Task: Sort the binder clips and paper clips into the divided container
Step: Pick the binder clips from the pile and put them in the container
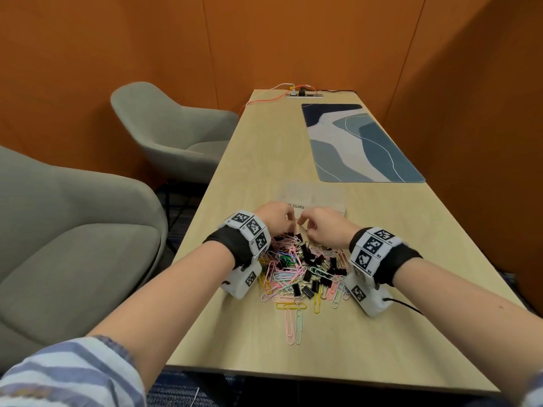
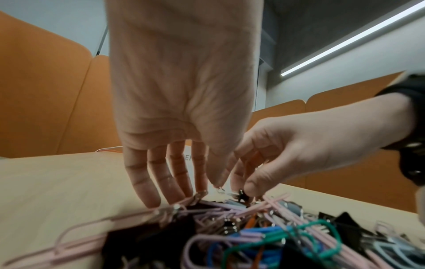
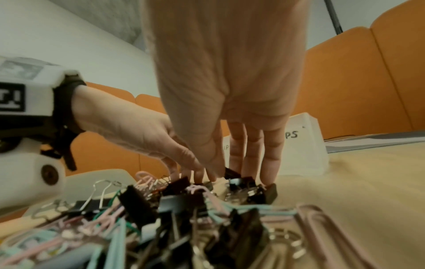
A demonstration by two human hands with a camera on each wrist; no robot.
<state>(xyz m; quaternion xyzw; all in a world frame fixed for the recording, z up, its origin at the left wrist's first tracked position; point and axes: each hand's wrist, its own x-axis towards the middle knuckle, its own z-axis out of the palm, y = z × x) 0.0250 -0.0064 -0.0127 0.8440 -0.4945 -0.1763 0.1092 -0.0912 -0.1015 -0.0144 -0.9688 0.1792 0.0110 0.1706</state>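
Reaching both hands into the tangled pile (image 1: 305, 268) on the counter (image 1: 382, 230). Left hand (image 1: 274, 217) has loose fingers on clips; right hand (image 1: 323, 227) pinches a binder clip (image 2: 241, 193). Snagged paper clips (image 1: 293, 324) could ride along into the wrong section of the container (image 1: 314, 198).

Light wood table (image 1: 249, 160) runs from bottom centre of the head view up to the orange wall at top centre. On it: a mixed pile of coloured paper clips (image 1: 293, 321) and black binder clips (image 1: 311, 259) at centre frame, a clear divided container (image 1: 316, 198) with a handwritten label just above the pile, and a blue-and-white patterned mat (image 1: 358, 142) at upper right. At the far end, top centre, a power strip (image 1: 304, 96) with orange cables (image 1: 264, 101) trailing off the left edge.
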